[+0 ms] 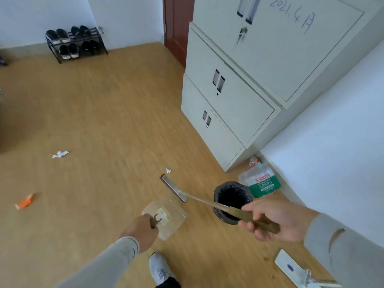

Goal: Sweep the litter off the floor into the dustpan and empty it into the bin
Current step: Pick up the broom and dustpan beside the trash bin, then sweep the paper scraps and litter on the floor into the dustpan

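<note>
Both arms extended | left hand point(143, 231) grips dustpan point(166, 219) | right hand point(276, 220) grips broom point(187, 196)

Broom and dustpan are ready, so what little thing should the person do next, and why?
Probably reach the broom head just past the small white scrap and pull it back toward the dustpan. That scrap lies right beyond the head, closer than the crumpled paper or the orange wrapper. The right hand grips the broom handle and the left hand holds the dustpan low in front.
</note>
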